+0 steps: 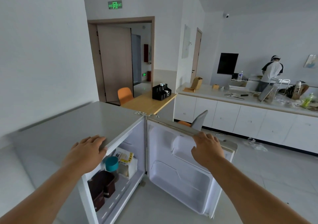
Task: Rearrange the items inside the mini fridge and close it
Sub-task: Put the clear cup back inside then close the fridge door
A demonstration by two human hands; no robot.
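Note:
The white mini fridge stands below me with its door swung wide open to the right. My left hand lies flat on the front edge of the fridge top, fingers together. My right hand grips the top edge of the open door. Inside on the shelf sit two dark brown boxes, a teal cup and a white carton with yellow print. The door's shelves hold nothing I can see.
A wooden table with a black organiser and an orange chair stand behind the fridge. A grey chair is just past the door. A long white counter runs at right, where another person stands.

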